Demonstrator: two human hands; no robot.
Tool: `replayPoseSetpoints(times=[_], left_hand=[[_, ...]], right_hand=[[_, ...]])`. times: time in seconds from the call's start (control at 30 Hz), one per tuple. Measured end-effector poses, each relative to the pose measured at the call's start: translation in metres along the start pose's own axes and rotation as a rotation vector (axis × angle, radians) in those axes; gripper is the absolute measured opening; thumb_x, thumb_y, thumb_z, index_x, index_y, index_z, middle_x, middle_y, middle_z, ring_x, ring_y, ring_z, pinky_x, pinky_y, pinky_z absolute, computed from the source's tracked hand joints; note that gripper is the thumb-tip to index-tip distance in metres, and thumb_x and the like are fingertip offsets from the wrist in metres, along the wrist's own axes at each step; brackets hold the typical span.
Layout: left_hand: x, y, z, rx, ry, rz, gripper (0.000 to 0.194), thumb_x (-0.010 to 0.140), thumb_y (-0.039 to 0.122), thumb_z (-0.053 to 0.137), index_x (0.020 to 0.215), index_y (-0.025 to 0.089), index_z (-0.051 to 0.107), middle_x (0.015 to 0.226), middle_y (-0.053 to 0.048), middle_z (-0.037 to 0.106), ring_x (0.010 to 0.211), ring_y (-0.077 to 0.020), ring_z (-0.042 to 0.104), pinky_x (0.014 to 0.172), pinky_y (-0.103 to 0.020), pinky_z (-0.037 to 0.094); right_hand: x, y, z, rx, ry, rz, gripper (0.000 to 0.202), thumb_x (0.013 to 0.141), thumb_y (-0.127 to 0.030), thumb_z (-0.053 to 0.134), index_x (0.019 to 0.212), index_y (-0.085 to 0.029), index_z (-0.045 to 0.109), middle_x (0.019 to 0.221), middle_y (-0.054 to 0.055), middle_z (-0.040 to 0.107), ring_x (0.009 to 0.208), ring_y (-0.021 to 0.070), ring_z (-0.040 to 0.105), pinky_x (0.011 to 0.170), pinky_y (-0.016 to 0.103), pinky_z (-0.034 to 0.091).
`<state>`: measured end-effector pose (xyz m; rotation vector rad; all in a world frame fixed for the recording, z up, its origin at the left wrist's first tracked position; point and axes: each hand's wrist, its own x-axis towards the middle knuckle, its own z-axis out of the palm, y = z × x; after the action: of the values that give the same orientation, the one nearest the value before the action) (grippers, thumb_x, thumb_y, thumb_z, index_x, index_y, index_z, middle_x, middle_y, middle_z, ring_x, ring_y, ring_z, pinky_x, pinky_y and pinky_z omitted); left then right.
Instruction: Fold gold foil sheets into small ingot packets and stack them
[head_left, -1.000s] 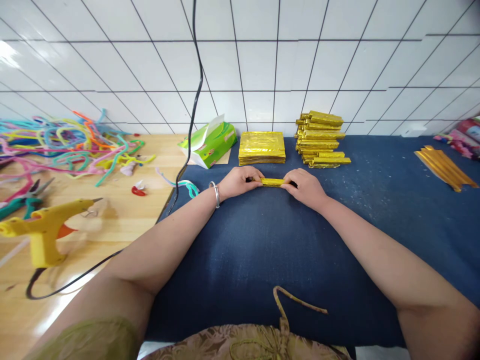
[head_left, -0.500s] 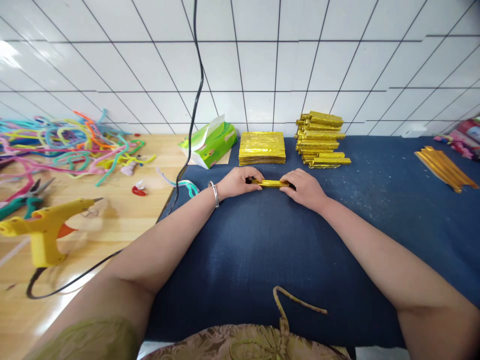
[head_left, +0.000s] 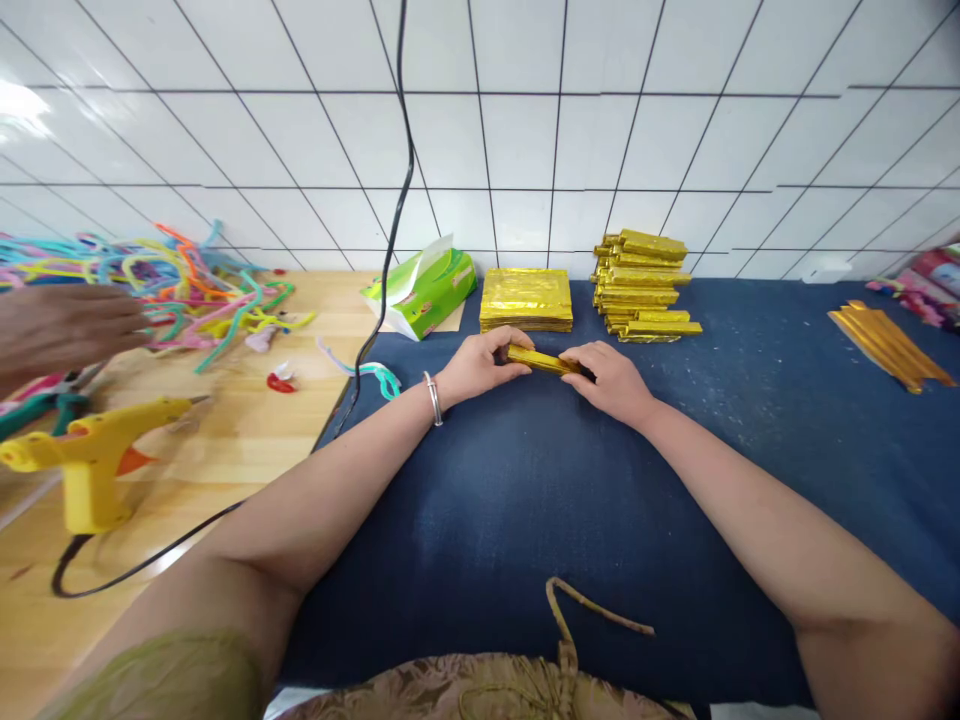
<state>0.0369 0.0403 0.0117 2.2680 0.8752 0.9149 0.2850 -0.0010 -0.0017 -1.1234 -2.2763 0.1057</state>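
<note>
Between both hands is a narrow folded strip of gold foil paper (head_left: 544,361), slightly tilted, its right end lower. My left hand (head_left: 484,363) pinches the left end between thumb and fingers. At the right end my right hand (head_left: 611,381) grips it the same way; fingers cover both ends. Just behind, a flat stack of gold foil sheets (head_left: 526,298) lies on the dark blue cloth (head_left: 480,520). To its right is a pile of folded gold strips (head_left: 645,285), stacked crosswise.
Left on the wooden table lie a yellow glue gun (head_left: 97,455), pliers (head_left: 56,405) and colourful pipe cleaners (head_left: 210,290). Another person's hand (head_left: 67,325) reaches in there. A green tissue pack (head_left: 427,287) stands behind a hanging black cable (head_left: 390,225). Flat orange-gold strips (head_left: 892,345) lie right.
The gold strip has tilted, its left end now higher and more of its face showing. Another person's hand has come in from the left over the pipe cleaners.
</note>
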Motion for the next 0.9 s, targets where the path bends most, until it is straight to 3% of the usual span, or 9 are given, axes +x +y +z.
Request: replayPoseSetpoints(times=[0.07, 0.23, 0.5, 0.67, 0.73, 0.9], left_hand=[[-0.001, 0.016, 0.002, -0.02, 0.025, 0.036, 0.031, 0.076, 0.028, 0.07, 0.103, 0.017, 0.061, 0.097, -0.003, 0.066, 0.083, -0.0122, 0.059, 0.074, -0.024, 0.047], [-0.005, 0.047, 0.009, -0.091, -0.039, 0.202, 0.027, 0.079, 0.028, 0.067, 0.103, 0.017, 0.061, 0.102, -0.006, 0.066, 0.087, -0.0126, 0.061, 0.074, -0.024, 0.049], [-0.007, 0.053, 0.013, -0.092, -0.055, 0.244, 0.027, 0.08, 0.029, 0.067, 0.103, 0.016, 0.061, 0.1, -0.006, 0.066, 0.084, -0.0113, 0.06, 0.072, -0.023, 0.05], [-0.005, 0.044, 0.013, -0.098, 0.068, 0.113, 0.029, 0.079, 0.029, 0.067, 0.105, 0.017, 0.06, 0.1, -0.005, 0.066, 0.086, -0.0118, 0.06, 0.076, -0.024, 0.049], [-0.003, 0.032, 0.013, -0.177, 0.146, 0.042, 0.036, 0.08, 0.029, 0.067, 0.112, 0.016, 0.056, 0.101, -0.006, 0.066, 0.085, -0.0116, 0.061, 0.075, -0.024, 0.049], [0.002, 0.0, 0.012, -0.36, 0.167, -0.055, 0.042, 0.079, 0.027, 0.066, 0.118, 0.016, 0.053, 0.103, -0.007, 0.063, 0.092, -0.0136, 0.061, 0.08, -0.027, 0.049]], right_hand=[[0.0, 0.0, 0.0, -0.015, -0.009, -0.018, 0.027, 0.085, -0.025, 0.057, 0.112, -0.023, 0.058, 0.105, 0.004, 0.066, 0.097, 0.0217, 0.056, 0.088, 0.037, 0.044], [0.0, -0.004, -0.002, -0.025, -0.043, -0.072, 0.025, 0.085, -0.022, 0.054, 0.11, -0.022, 0.058, 0.102, 0.005, 0.065, 0.095, 0.0214, 0.056, 0.086, 0.036, 0.045], [-0.001, -0.007, -0.002, -0.023, -0.071, -0.09, 0.024, 0.085, -0.019, 0.053, 0.109, -0.023, 0.058, 0.104, 0.006, 0.065, 0.097, 0.0217, 0.055, 0.085, 0.036, 0.045], [0.0, -0.004, -0.001, -0.002, -0.05, -0.049, 0.03, 0.084, -0.024, 0.057, 0.114, -0.022, 0.058, 0.103, 0.005, 0.066, 0.095, 0.0215, 0.056, 0.086, 0.037, 0.046], [0.0, -0.005, -0.001, 0.041, -0.034, -0.014, 0.033, 0.083, -0.027, 0.058, 0.117, -0.023, 0.057, 0.105, 0.005, 0.066, 0.095, 0.0209, 0.057, 0.087, 0.037, 0.046], [0.0, -0.008, 0.0, 0.299, 0.026, 0.184, 0.041, 0.082, -0.032, 0.06, 0.122, -0.025, 0.056, 0.094, 0.002, 0.066, 0.077, 0.0153, 0.06, 0.078, 0.032, 0.049]])
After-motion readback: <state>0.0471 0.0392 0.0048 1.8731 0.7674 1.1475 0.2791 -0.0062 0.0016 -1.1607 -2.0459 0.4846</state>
